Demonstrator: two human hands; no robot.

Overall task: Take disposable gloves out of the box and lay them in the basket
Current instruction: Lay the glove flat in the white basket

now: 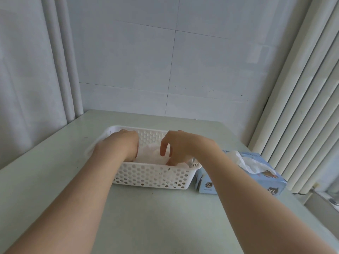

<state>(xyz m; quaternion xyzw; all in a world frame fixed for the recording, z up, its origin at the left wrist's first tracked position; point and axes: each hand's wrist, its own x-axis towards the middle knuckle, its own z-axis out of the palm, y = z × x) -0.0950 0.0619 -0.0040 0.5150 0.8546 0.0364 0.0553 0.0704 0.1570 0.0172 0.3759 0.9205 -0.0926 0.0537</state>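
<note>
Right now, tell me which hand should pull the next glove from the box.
Right. The right hand is nearer the box, which sits just right of the basket with a glove poking from its opening. The left hand is at the basket's left end.

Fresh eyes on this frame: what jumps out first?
Two bare forearms converge on the white perforated basket at the centre of the table, with the left hand and right hand both down inside it over thin clear gloves; whether either grips them is unclear. Just right of the basket lies the blue glove box, a fresh glove puffing out of its top slot.
</note>
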